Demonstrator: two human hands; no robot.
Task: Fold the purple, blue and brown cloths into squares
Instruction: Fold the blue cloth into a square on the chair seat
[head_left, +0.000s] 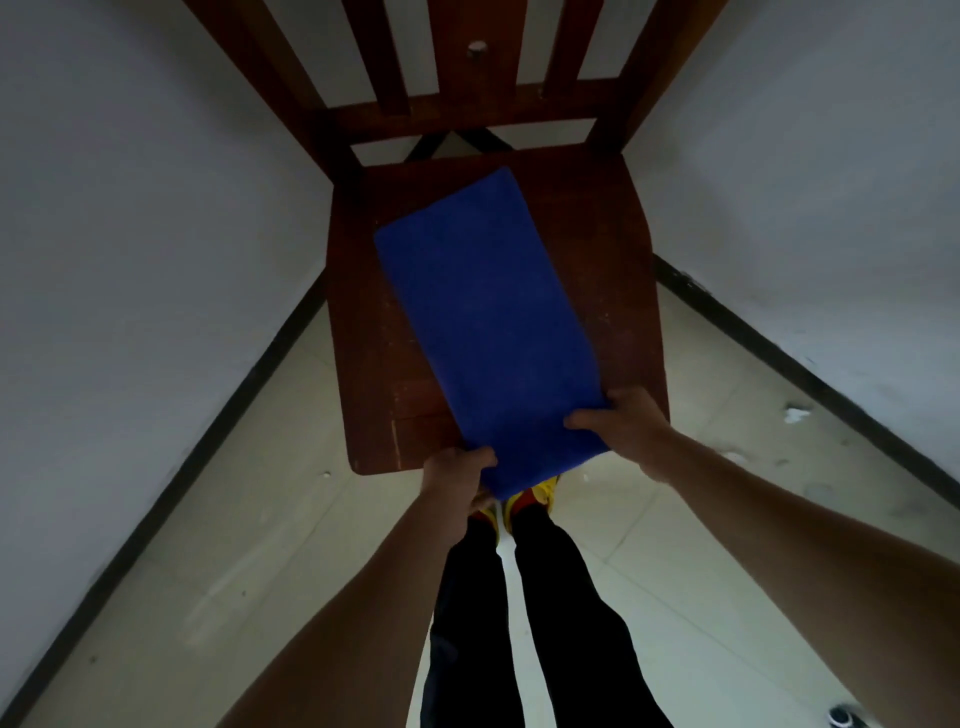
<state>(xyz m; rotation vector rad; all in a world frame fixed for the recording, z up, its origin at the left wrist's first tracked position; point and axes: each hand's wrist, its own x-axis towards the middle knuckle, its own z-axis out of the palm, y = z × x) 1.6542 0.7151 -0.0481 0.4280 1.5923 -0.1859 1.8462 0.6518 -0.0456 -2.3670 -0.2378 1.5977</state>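
Observation:
A blue cloth (483, 312) lies as a long rectangle on the seat of a dark wooden chair (613, 249), slanting from the back left toward the front right. Its near end hangs past the seat's front edge. My left hand (457, 473) grips the near left corner of the cloth. My right hand (623, 421) grips the near right corner, thumb on top. No purple or brown cloth is in view.
The chair stands in a room corner, with white walls (156, 208) on both sides and dark skirting along a pale tiled floor (260, 545). My legs in dark trousers (519, 623) and yellow shoes (540, 491) stand just before the seat.

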